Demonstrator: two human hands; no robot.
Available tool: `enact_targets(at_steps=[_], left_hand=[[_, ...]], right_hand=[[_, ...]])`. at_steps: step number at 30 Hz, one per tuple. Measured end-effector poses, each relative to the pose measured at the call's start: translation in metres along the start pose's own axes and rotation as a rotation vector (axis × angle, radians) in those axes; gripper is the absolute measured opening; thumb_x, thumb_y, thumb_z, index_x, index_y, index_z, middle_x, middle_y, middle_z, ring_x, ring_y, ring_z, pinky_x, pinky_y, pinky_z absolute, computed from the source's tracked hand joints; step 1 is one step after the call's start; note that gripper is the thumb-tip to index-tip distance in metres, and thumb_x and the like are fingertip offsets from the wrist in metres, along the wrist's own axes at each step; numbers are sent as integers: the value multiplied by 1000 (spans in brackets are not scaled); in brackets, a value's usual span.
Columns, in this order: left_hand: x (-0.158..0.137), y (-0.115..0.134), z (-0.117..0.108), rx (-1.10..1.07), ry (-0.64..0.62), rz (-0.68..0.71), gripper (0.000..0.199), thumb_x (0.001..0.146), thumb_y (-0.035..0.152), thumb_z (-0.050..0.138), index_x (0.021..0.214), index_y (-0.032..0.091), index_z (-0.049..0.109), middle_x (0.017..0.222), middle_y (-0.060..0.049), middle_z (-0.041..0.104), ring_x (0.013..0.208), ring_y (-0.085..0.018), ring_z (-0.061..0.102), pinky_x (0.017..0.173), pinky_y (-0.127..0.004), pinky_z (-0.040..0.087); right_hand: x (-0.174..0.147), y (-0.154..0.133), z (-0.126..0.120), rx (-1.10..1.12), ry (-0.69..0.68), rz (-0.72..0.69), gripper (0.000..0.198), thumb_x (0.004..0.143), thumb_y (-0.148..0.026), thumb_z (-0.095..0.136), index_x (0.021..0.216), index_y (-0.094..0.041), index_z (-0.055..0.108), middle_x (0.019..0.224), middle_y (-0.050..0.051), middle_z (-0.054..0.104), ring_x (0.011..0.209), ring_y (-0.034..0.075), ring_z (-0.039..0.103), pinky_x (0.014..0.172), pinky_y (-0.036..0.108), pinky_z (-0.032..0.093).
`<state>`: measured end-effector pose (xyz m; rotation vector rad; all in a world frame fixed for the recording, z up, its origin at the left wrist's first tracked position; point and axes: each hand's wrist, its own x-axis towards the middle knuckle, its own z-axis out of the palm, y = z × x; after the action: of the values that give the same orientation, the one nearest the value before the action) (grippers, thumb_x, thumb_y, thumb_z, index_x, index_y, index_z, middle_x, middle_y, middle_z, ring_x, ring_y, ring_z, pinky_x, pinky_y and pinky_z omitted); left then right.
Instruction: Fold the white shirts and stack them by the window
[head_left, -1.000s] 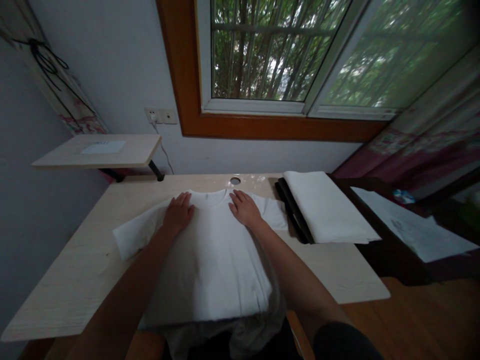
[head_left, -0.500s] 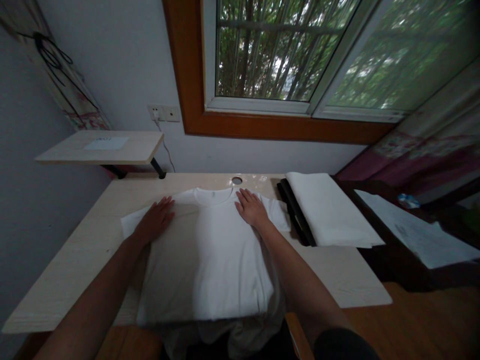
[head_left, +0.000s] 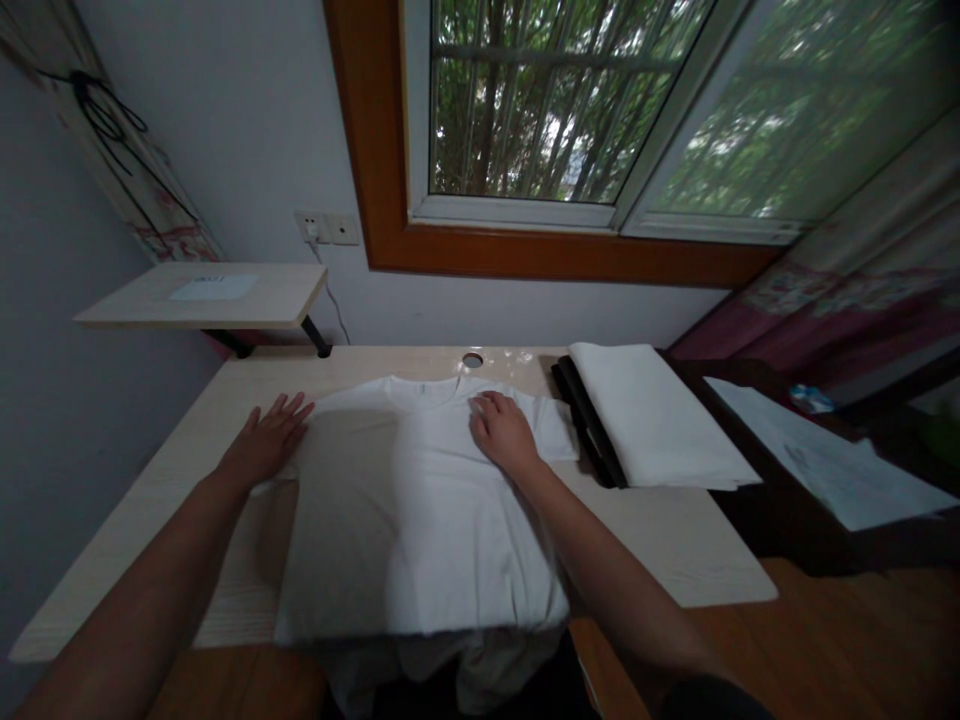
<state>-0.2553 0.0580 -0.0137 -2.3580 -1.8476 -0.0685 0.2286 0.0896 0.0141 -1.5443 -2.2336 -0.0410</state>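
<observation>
A white short-sleeved T-shirt lies spread on a pale wooden desk, its neckline toward the wall. The bottom of the shirt hangs over the desk's front edge. My left hand rests over the left sleeve, fingers spread apart, covering most of that sleeve. On the right shoulder of the shirt lies my right hand, palm down with its fingers a little bent, holding nothing that shows. The right sleeve sticks out beyond it.
Right of the shirt, a white folded sheet lies on a black item. A raised shelf stands at the back left. Behind the desk are a cable hole, wall sockets and a window. Papers lie on a dark surface at right.
My left hand has slid left from the shirt's shoulder onto the sleeve. My right hand stays on the right shoulder, its fingers now more bent and slightly lower.
</observation>
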Motion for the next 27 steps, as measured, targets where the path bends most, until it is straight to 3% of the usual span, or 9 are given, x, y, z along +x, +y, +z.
enact_targets(at_steps=[4,7,9,12,17,22,27], left_hand=[[-5,-3,-9,13,107,-29,52,102,37,29,146,24,53,168,-8,32,155,-34,26,119,-63,28],[-7,0,-14,4,190,-39,44,98,32,38,130,18,65,153,-15,51,144,-34,43,117,-56,34],[-9,7,-17,-4,172,-26,39,96,30,41,121,18,68,133,-16,64,128,-32,56,111,-51,43],[-14,22,-20,-18,115,-19,37,98,33,39,114,19,69,115,-14,69,111,-30,61,101,-45,49],[-25,35,-17,-18,124,-98,43,99,38,38,124,17,66,127,-15,65,116,-30,61,105,-45,47],[-30,13,-8,69,115,-134,54,100,40,32,136,9,59,139,-21,60,128,-33,56,113,-47,41],[-33,-3,-12,126,84,-194,53,99,35,34,141,11,56,145,-20,58,128,-36,57,115,-58,36]], right_hand=[[-19,24,-17,-65,23,100,32,99,-29,49,120,-18,71,119,13,68,109,29,57,100,41,46],[-32,50,-22,-126,37,142,30,100,-27,48,114,-18,73,113,13,68,106,29,57,97,41,45],[-41,62,-24,-145,39,143,30,100,-27,48,115,-18,73,113,12,69,106,29,57,100,43,44],[-52,68,-25,-151,37,126,32,100,-27,49,121,-19,71,121,12,68,110,30,55,103,45,42],[-58,57,-25,-174,1,149,35,102,-31,48,130,-20,67,133,10,64,114,31,53,100,44,45],[-53,42,-20,-152,-34,120,37,103,-34,48,134,-23,64,139,10,62,120,31,51,98,44,47],[-46,26,-13,-110,-49,45,38,104,-39,47,135,-24,63,143,9,61,125,30,50,100,44,47]])
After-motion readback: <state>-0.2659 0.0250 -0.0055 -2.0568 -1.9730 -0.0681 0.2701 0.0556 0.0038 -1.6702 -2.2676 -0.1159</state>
